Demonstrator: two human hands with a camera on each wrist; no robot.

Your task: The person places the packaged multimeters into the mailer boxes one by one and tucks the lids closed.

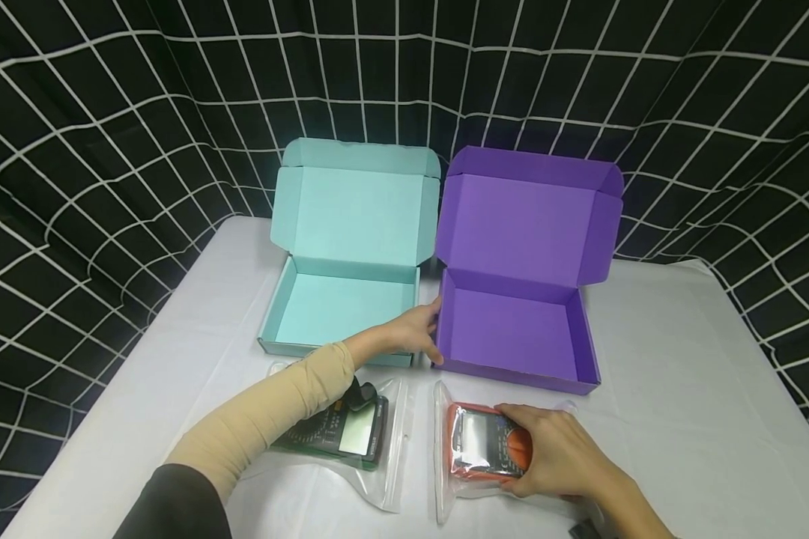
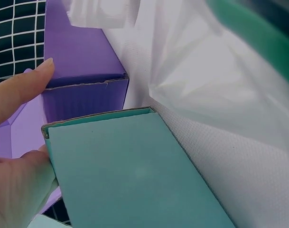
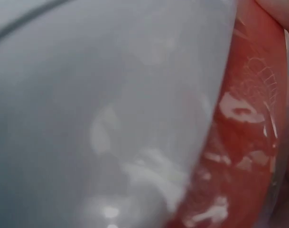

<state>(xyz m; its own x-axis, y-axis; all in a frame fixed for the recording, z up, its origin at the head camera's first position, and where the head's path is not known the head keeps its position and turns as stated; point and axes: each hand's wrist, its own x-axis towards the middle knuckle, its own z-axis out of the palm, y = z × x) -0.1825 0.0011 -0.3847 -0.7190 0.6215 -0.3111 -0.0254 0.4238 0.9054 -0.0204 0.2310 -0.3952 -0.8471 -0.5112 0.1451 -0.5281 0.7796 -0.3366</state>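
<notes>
My right hand [image 1: 556, 449] grips an orange-cased digital multimeter [image 1: 475, 443] in a clear plastic bag, thumb and fingers on either side of its dial end. In the right wrist view, the orange casing [image 3: 244, 123] shows close up through glossy plastic. My left hand [image 1: 414, 331] reaches over the teal box's front right corner and touches the left side of the open purple box [image 1: 512, 329]. In the left wrist view, its straight thumb [image 2: 32, 85] lies by the purple wall; its other fingers are mostly hidden.
The teal box [image 1: 337, 299] stands with its lid up, left of the purple box. Under my left forearm lies a black multimeter [image 1: 357, 430] with a green edge, bagged in clear plastic. White cloth covers the table [image 1: 674, 374]; black grid-patterned fabric [image 1: 391, 75] surrounds it.
</notes>
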